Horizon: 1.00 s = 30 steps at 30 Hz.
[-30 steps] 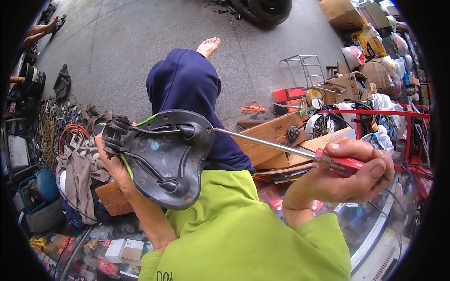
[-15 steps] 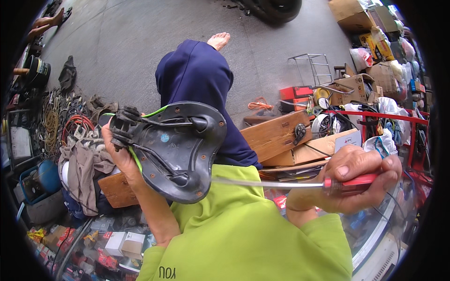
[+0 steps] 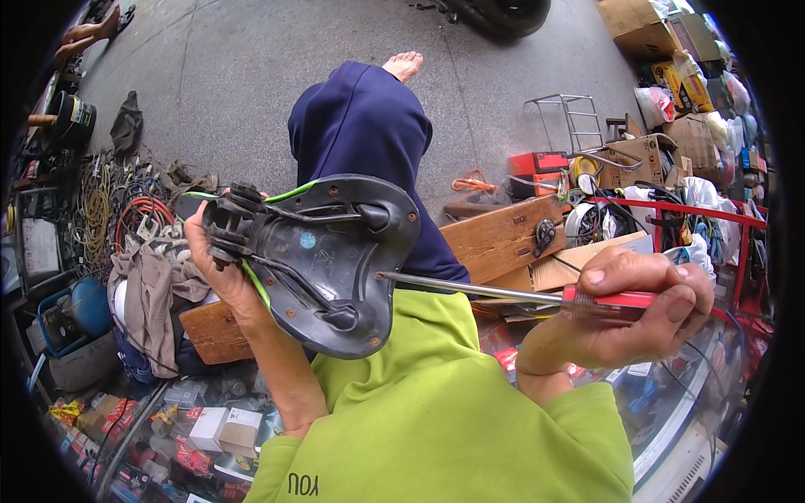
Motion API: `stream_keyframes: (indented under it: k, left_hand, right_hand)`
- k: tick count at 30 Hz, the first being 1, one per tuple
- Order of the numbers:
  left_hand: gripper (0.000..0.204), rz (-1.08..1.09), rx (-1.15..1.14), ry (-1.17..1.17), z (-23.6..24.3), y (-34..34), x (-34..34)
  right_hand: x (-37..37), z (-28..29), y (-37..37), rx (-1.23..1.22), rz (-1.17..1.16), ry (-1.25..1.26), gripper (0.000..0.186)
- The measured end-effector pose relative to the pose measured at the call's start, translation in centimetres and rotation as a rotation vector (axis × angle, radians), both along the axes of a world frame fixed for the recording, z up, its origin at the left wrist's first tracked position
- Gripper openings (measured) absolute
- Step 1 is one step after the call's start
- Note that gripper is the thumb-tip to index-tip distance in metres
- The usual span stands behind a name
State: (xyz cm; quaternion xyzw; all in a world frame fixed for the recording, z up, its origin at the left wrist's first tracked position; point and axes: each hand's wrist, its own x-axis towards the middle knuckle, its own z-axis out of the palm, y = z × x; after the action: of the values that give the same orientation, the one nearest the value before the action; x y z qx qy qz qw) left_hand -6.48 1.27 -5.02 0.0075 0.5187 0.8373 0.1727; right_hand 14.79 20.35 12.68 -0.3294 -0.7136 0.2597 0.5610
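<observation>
Head view. The saddle (image 3: 323, 251), underside up, lies over the wearer's lap. The left hand (image 3: 225, 281) grips it at the clamp end, its fingers largely hidden behind. The right hand (image 3: 646, 339) is curled closed around the red handle of a screwdriver (image 3: 495, 290), whose tip meets the saddle's rim near a rivet. Beyond: wooden box (image 3: 503, 239), grey floor (image 3: 251, 67).

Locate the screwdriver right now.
In the head view, the screwdriver is mostly right of centre, its red handle in the right hand, its tip at the right-hand rim of the black saddle.
</observation>
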Motion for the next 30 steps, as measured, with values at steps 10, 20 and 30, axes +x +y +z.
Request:
stream_keyframes:
  k: [10, 20, 30]
  left_hand:
    - [0.018, -0.059, 0.044, 0.08, 0.0, 0.1, -0.1]
    - [0.017, -0.06, 0.03, 0.144, 0.9, 0.8, 0.1]
    - [0.014, -0.023, 0.021, 0.014, 1.5, 0.8, 0.0]
  right_hand:
    - [0.2, -0.2, 0.2, 0.017, -0.12, -0.123, 0.028]
    - [-0.3, 0.3, -0.4, -0.028, -0.133, -0.041, 0.028]
    - [-0.3, 0.2, 0.0, 0.037, -0.194, -0.156, 0.034]
